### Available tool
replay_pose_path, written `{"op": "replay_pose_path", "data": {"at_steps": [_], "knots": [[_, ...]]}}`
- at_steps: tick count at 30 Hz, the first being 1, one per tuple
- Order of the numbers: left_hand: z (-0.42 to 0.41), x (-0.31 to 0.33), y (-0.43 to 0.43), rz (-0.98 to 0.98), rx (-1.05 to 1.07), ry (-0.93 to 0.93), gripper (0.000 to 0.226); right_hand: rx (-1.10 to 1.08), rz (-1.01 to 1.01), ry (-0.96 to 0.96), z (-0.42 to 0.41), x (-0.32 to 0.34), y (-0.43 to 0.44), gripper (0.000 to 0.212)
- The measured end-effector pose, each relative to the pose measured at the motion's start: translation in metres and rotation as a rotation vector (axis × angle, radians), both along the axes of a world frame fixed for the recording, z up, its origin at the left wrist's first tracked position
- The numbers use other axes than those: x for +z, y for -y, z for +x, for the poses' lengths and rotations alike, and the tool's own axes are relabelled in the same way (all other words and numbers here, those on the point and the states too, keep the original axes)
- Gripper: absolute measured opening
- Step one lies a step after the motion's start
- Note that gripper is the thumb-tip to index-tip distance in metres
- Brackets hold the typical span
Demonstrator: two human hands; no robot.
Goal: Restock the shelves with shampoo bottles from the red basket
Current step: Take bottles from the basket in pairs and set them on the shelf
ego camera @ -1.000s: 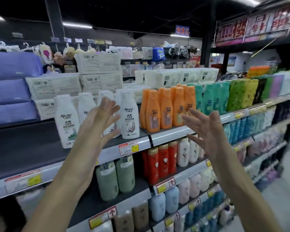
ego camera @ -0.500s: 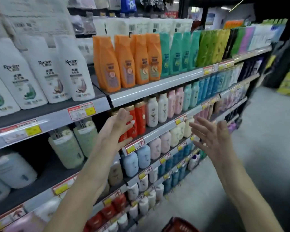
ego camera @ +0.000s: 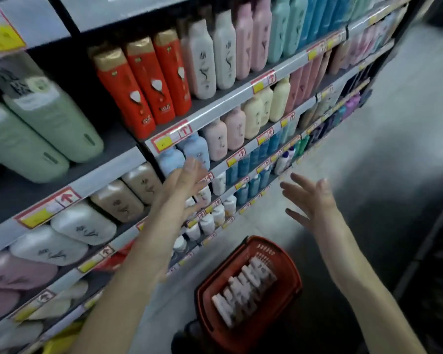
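A red basket [ego camera: 289, 267] stands on the floor below me, beside the shelving. Several white shampoo bottles [ego camera: 243, 287] lie in a row inside it. My left hand [ego camera: 182, 190] is raised in front of the lower shelves, fingers spread, holding nothing. My right hand [ego camera: 310, 200] hovers over the aisle above the basket, also spread and empty. Neither hand touches a bottle or the basket.
Shelves [ego camera: 210, 111] run along the left, packed with red bottles [ego camera: 143, 85], white and pink ones [ego camera: 223, 49], green ones [ego camera: 49, 118] and blue ones [ego camera: 195, 149]. The grey aisle floor [ego camera: 368, 162] lies to the right, with a dark rack [ego camera: 435, 264] at the far right edge.
My view has tilted down from the top shelves to the lower ones, bringing the red basket fully into sight. Both hands have come down with it, still spread and empty.
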State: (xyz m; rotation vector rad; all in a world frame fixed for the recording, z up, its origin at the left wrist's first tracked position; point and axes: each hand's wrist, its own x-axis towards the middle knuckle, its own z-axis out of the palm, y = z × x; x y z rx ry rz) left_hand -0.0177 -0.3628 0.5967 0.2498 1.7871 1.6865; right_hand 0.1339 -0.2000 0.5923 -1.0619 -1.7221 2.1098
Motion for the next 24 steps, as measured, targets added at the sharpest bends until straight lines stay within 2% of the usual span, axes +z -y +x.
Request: {"op": "replay_pose_path", "data": {"at_steps": [2, 4, 8, 11, 14, 15, 17, 18, 19, 24], "knots": [[0.005, -0.02, -0.003, -0.042, -0.008, 0.011, 0.08, -0.029, 0.093, 0.023, 0.01, -0.043, -0.002, 0.089], [0.006, -0.041, -0.008, -0.103, -0.007, 0.057, 0.087, -0.024, 0.062, 0.051, 0.018, -0.085, -0.006, 0.084], [0.007, -0.088, -0.021, -0.195, 0.003, 0.187, 0.059, -0.011, -0.007, 0.105, 0.027, -0.154, -0.01, 0.08], [0.016, -0.135, -0.003, -0.166, -0.028, 0.148, 0.073, -0.031, -0.067, 0.106, 0.038, -0.188, -0.001, 0.076], [0.018, -0.184, 0.009, -0.198, -0.029, 0.166, 0.076, -0.057, -0.128, 0.175, 0.04, -0.239, -0.006, 0.08], [0.017, -0.196, 0.01, -0.201, -0.026, 0.176, 0.078, -0.095, -0.162, 0.208, 0.04, -0.255, -0.009, 0.076], [0.02, -0.22, 0.011, -0.196, -0.018, 0.196, 0.082, -0.105, -0.182, 0.259, 0.041, -0.284, -0.011, 0.045], [0.023, -0.231, 0.01, -0.2, -0.016, 0.208, 0.078, -0.095, -0.18, 0.263, 0.042, -0.299, -0.011, 0.032], [0.027, -0.244, 0.01, -0.216, -0.014, 0.218, 0.073, -0.104, -0.168, 0.267, 0.043, -0.309, -0.01, 0.029], [0.046, -0.312, 0.006, -0.309, -0.037, 0.229, 0.062, -0.029, -0.014, 0.23, 0.049, -0.315, 0.021, 0.06]]}}
